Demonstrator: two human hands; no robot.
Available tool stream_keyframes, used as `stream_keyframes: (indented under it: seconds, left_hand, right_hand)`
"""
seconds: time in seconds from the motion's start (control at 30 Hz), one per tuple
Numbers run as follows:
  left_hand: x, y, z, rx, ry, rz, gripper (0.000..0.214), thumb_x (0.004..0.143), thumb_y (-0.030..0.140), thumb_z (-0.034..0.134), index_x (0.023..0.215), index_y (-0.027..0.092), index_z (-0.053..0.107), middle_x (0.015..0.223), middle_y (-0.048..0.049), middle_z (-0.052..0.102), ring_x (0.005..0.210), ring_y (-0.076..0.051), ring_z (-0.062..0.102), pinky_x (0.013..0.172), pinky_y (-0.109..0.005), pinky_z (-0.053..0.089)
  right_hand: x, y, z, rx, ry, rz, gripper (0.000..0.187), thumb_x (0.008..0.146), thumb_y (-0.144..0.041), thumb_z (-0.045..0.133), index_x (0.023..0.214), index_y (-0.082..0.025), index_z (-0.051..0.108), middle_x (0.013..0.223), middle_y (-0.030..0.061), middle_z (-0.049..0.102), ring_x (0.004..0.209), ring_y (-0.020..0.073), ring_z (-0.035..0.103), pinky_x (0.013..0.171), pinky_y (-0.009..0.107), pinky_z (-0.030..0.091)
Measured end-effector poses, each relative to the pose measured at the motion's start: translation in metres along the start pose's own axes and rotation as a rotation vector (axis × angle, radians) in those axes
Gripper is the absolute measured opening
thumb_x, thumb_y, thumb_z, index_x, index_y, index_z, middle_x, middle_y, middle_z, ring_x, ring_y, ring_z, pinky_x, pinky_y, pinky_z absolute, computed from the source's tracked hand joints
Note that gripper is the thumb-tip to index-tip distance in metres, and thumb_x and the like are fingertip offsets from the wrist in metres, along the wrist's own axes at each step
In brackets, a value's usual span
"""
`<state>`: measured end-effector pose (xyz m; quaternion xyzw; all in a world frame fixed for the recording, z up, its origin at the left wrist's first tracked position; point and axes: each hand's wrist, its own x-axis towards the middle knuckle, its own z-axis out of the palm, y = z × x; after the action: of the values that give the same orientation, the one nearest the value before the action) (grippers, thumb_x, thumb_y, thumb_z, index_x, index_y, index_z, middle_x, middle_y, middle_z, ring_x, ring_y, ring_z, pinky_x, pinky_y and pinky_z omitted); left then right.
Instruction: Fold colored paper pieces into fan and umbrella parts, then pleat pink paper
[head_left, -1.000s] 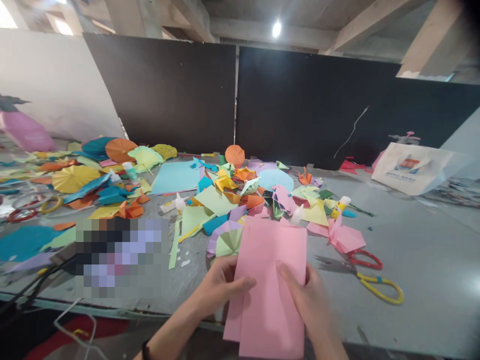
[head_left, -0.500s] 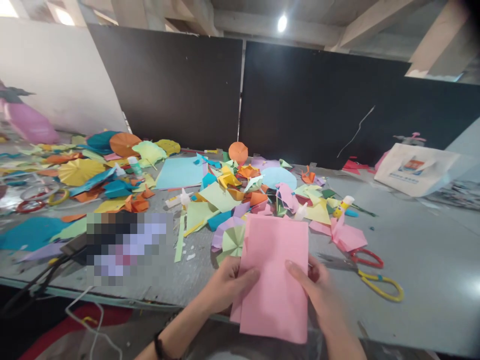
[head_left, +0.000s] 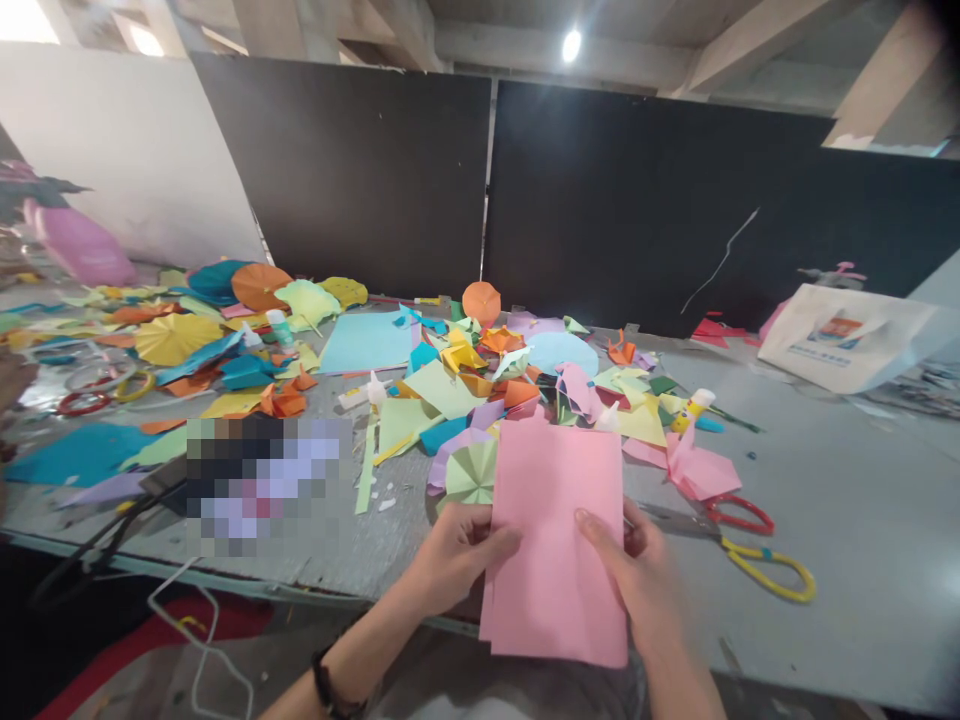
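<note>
Sheets of pink paper [head_left: 559, 590], layered with their edges slightly offset at the lower left, are held upright over the table's front edge. My left hand [head_left: 465, 555] pinches the left side, thumb on the front and fingers behind. My right hand [head_left: 634, 555] grips the right side the same way, its thumb lying on the front face. Just right of that hand lie scissors [head_left: 765, 570] with one red and one yellow handle. A pleated green paper disc [head_left: 472, 472] shows behind the paper on the left.
Coloured paper scraps and folded shapes cover the grey table [head_left: 862, 500]. A pink paper crane [head_left: 705, 465], a yellow glue stick [head_left: 691, 410] and a white bag [head_left: 844, 340] are on the right. A pixelated dark object [head_left: 232, 470] and black cord [head_left: 97, 550] lie left.
The pink sheets' edges line up more closely at the lower left than before. Both hands keep hold of them. The whole view has shifted slightly.
</note>
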<state>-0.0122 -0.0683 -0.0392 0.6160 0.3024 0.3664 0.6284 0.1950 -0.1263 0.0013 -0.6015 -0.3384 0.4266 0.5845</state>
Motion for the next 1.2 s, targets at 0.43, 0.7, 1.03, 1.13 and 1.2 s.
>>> stream_keyframes:
  seconds: [0.43, 0.7, 1.03, 1.13, 1.2]
  left_hand:
    - [-0.004, 0.011, 0.002, 0.076, -0.061, 0.053, 0.056, 0.099, 0.058, 0.056, 0.063, 0.018, 0.040, 0.062, 0.0043, 0.030, 0.059, -0.009, 0.025, 0.055, -0.027, 0.018]
    - [-0.005, 0.008, 0.000, 0.096, -0.085, 0.045, 0.059, 0.100, 0.062, 0.054, 0.063, 0.018, 0.039, 0.063, 0.0045, 0.029, 0.059, -0.009, 0.024, 0.054, -0.028, 0.017]
    - [-0.006, 0.010, 0.000, 0.112, -0.094, 0.097, 0.057, 0.102, 0.057, 0.051, 0.064, 0.018, 0.037, 0.063, 0.0045, 0.029, 0.059, -0.009, 0.026, 0.054, -0.027, 0.018]
    - [-0.007, 0.010, -0.001, 0.149, -0.117, 0.079, 0.056, 0.103, 0.057, 0.050, 0.063, 0.018, 0.039, 0.062, 0.0045, 0.030, 0.058, -0.009, 0.026, 0.053, -0.027, 0.019]
    - [-0.008, 0.011, -0.001, 0.177, -0.149, 0.053, 0.056, 0.102, 0.056, 0.051, 0.063, 0.018, 0.040, 0.061, 0.0045, 0.029, 0.057, -0.009, 0.026, 0.053, -0.027, 0.018]
  right_hand:
    - [-0.005, -0.006, -0.004, 0.193, -0.055, 0.045, 0.048, 0.064, -0.048, 0.096, 0.100, -0.022, 0.078, 0.080, 0.0049, 0.081, 0.064, 0.0271, 0.074, 0.056, 0.033, 0.059]
    - [-0.001, -0.004, -0.008, 0.179, -0.057, 0.037, 0.048, 0.062, -0.046, 0.098, 0.098, -0.021, 0.078, 0.086, 0.0067, 0.082, 0.064, 0.0262, 0.075, 0.054, 0.031, 0.058]
    - [-0.001, -0.003, -0.014, 0.146, -0.064, 0.028, 0.053, 0.064, -0.047, 0.098, 0.105, -0.020, 0.078, 0.089, 0.0084, 0.082, 0.071, 0.0271, 0.076, 0.061, 0.031, 0.060]
    - [0.000, -0.009, -0.018, 0.100, -0.110, 0.045, 0.054, 0.065, -0.053, 0.096, 0.105, -0.020, 0.081, 0.096, 0.0110, 0.082, 0.080, 0.0298, 0.078, 0.066, 0.033, 0.062]
    - [0.002, -0.011, -0.020, 0.096, -0.117, 0.068, 0.051, 0.062, -0.053, 0.098, 0.097, -0.019, 0.082, 0.096, 0.0116, 0.082, 0.079, 0.0303, 0.077, 0.066, 0.033, 0.062]
